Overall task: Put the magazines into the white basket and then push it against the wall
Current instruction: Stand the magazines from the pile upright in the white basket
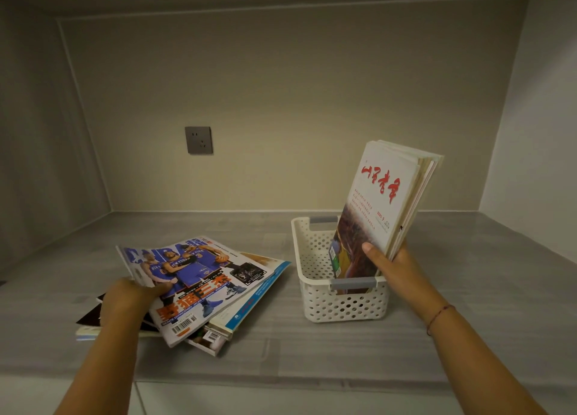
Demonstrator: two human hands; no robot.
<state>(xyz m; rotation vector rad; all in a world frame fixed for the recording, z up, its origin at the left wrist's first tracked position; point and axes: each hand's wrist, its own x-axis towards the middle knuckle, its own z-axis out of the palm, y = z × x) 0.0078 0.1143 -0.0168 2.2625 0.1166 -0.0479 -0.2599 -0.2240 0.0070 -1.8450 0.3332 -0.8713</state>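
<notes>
A white perforated basket (315,302) with grey handles stands on the grey shelf, right of centre. Several magazines (384,202) stand upright in its right side, the front one white with red characters. My right hand (396,267) grips their lower right edge, thumb on the front cover. To the left, a basketball magazine (199,286) lies tilted on top of a loose pile of other magazines (249,302). My left hand (128,299) holds the basketball magazine at its left edge, thumb on the cover.
The back wall (296,102) lies some way behind the basket and carries a grey power socket (199,140). Side walls close the shelf in on the left and right. The shelf's front edge (281,380) runs below my forearms.
</notes>
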